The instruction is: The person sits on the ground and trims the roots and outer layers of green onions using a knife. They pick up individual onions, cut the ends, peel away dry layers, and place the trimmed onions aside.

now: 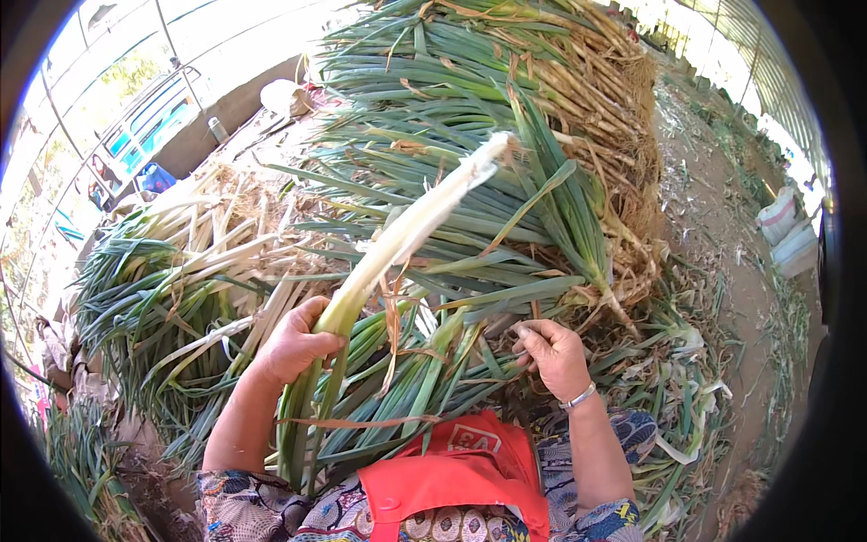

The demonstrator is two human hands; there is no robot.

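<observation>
My left hand [293,341] is closed round a large green onion [406,237] where its white stalk turns green. The peeled white stalk slants up and right to its root end, and its leaves hang down past my wrist. A dry brown leaf strip [393,325] dangles beside the stalk. To the right, my right hand [553,354] is apart from that onion, thumb and fingers pinched together over loose green leaves [452,361]. What the pinch holds, if anything, is too small to make out.
A big heap of unpeeled green onions [470,81], roots to the right, rises ahead. At the left lies a pile of peeled white-stalked onions [226,239]. Stripped leaves [668,388] litter the ground at the right, near pale sacks [787,230]. A red apron [461,479] covers my lap.
</observation>
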